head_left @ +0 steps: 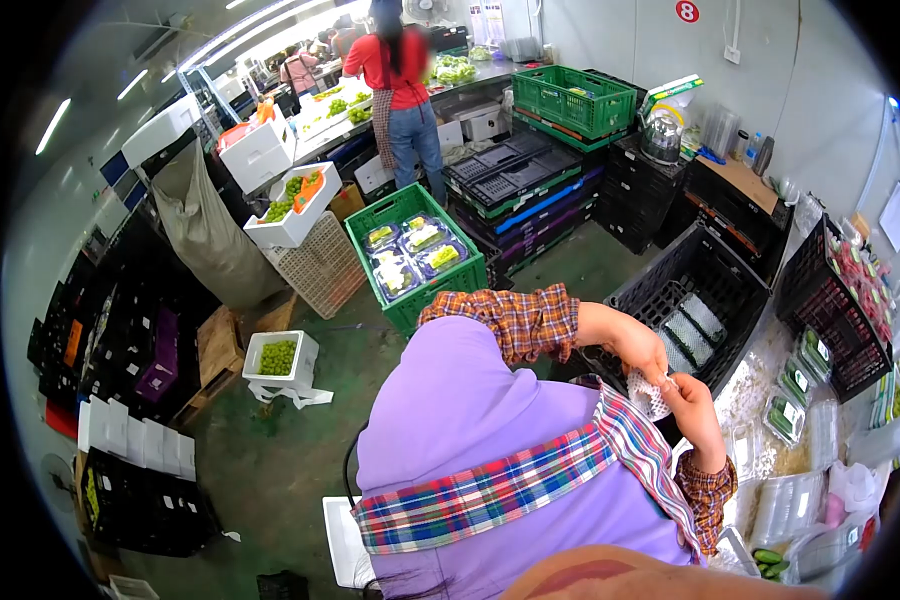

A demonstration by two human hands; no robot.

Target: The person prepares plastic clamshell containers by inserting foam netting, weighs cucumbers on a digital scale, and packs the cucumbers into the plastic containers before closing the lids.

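Left hand and right hand, fingers closed, pinching a white foam-mesh sleeve between them at the near edge of a black plastic crate containing mesh-wrapped packs. Beyond: green plastic crate of packaged grapes; farther, a red-shirted person.

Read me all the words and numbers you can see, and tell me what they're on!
"8": round red sign on the pale wall.
Too small or blurred to read: labels on the clear plastic trays of green vegetables, the white paper posters, the green-and-white packet.
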